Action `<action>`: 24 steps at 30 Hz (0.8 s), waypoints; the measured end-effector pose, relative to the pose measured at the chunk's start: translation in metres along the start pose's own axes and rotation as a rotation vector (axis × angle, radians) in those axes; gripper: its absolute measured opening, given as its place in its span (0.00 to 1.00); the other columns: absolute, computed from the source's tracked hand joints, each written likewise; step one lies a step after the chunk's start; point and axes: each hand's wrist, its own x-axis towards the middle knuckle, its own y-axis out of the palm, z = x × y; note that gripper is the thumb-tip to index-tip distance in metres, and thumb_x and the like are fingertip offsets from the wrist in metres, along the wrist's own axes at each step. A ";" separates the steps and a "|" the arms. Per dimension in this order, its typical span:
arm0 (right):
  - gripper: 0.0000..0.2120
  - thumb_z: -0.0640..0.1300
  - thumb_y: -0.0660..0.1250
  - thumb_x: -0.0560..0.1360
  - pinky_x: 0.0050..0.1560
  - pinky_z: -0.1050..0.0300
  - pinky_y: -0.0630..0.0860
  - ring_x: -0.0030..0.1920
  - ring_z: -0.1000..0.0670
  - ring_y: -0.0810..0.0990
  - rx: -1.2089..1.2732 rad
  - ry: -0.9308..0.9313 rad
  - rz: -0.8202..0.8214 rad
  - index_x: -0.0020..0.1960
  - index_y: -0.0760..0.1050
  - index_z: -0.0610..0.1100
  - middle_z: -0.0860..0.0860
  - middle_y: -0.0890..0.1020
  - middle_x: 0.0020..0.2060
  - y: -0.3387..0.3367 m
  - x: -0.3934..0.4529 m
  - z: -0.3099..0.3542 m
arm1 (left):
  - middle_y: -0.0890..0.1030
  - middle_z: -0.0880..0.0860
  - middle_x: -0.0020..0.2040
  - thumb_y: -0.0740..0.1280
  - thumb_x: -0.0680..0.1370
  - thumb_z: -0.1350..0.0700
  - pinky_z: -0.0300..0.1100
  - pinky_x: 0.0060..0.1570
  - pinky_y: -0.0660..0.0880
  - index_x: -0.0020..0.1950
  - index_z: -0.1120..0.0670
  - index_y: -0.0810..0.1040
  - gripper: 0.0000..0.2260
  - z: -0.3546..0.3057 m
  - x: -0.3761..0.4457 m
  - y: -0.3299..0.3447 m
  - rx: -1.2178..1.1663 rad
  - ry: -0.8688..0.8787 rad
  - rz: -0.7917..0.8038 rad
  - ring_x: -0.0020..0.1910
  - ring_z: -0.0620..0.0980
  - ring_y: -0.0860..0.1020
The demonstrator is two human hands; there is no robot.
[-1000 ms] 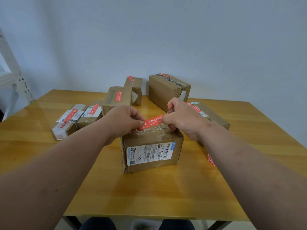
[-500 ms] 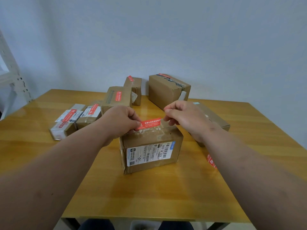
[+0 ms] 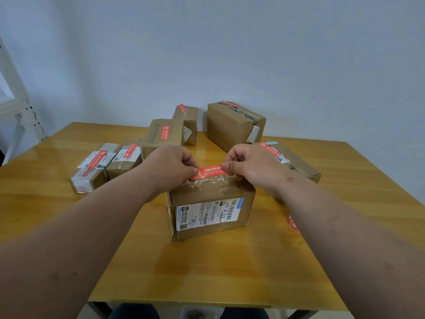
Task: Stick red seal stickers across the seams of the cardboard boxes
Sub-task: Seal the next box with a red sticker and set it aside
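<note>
Head view, the only one supplied. The person stands at a wooden table (image 3: 207, 272) with a cardboard box (image 3: 211, 210) directly in front, its shipping label facing the viewer and its top crossed by clear tape. A red seal sticker (image 3: 210, 172) is stretched flat just above the top of that box. The left hand (image 3: 170, 166) pinches its left end between thumb and curled fingers; the right hand (image 3: 250, 166) pinches its right end, thumb on top and fingers tucked beneath. Whether the strip touches the cardboard cannot be told; it appears to hover at the near top edge.

Six further boxes (image 3: 234, 125) lie behind and to both sides, each showing a red strip. Another red sticker (image 3: 293, 223) lies on the table beside the right forearm.

Assessment: the step in hand is positioning the sticker over the seam of what appears to be the last unsealed box. The next move calls for lowering the strip squarely across the seam, then releasing the pinches and pressing it flat. The wrinkled tape beneath may hinder adhesion.
</note>
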 end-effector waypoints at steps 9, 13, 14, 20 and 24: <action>0.06 0.46 0.62 0.82 0.35 0.63 0.64 0.36 0.57 0.71 -0.242 -0.065 0.154 0.46 0.72 0.47 0.54 0.75 0.37 -0.002 0.005 0.005 | 0.81 0.48 0.42 0.68 0.78 0.57 0.42 0.45 0.77 0.42 0.49 0.79 0.05 -0.003 0.002 0.000 0.166 0.019 0.033 0.45 0.46 0.78; 0.06 0.46 0.64 0.81 0.38 0.62 0.67 0.39 0.57 0.73 -0.225 -0.058 0.157 0.45 0.72 0.49 0.55 0.76 0.39 -0.002 0.007 0.006 | 0.80 0.48 0.44 0.68 0.78 0.56 0.42 0.46 0.77 0.41 0.48 0.78 0.06 -0.007 0.002 -0.002 0.245 0.011 0.049 0.46 0.46 0.78; 0.07 0.46 0.64 0.81 0.38 0.62 0.67 0.39 0.57 0.73 -0.223 -0.055 0.158 0.44 0.72 0.50 0.55 0.77 0.40 -0.002 0.007 0.005 | 0.80 0.48 0.44 0.68 0.78 0.55 0.42 0.47 0.77 0.41 0.48 0.78 0.06 -0.008 0.002 -0.002 0.253 0.004 0.056 0.46 0.46 0.78; 0.06 0.45 0.65 0.80 0.35 0.64 0.66 0.37 0.58 0.72 -0.216 -0.061 0.116 0.44 0.73 0.49 0.56 0.76 0.38 0.001 0.008 0.004 | 0.81 0.49 0.44 0.68 0.78 0.55 0.42 0.45 0.77 0.42 0.50 0.80 0.05 -0.007 0.003 -0.004 0.159 -0.027 0.102 0.44 0.46 0.77; 0.05 0.45 0.67 0.79 0.35 0.64 0.67 0.37 0.58 0.74 -0.219 -0.063 0.097 0.44 0.75 0.50 0.56 0.78 0.38 0.001 0.008 0.003 | 0.81 0.50 0.44 0.68 0.78 0.56 0.39 0.40 0.74 0.43 0.51 0.80 0.05 -0.005 0.004 -0.005 0.106 -0.054 0.120 0.43 0.46 0.77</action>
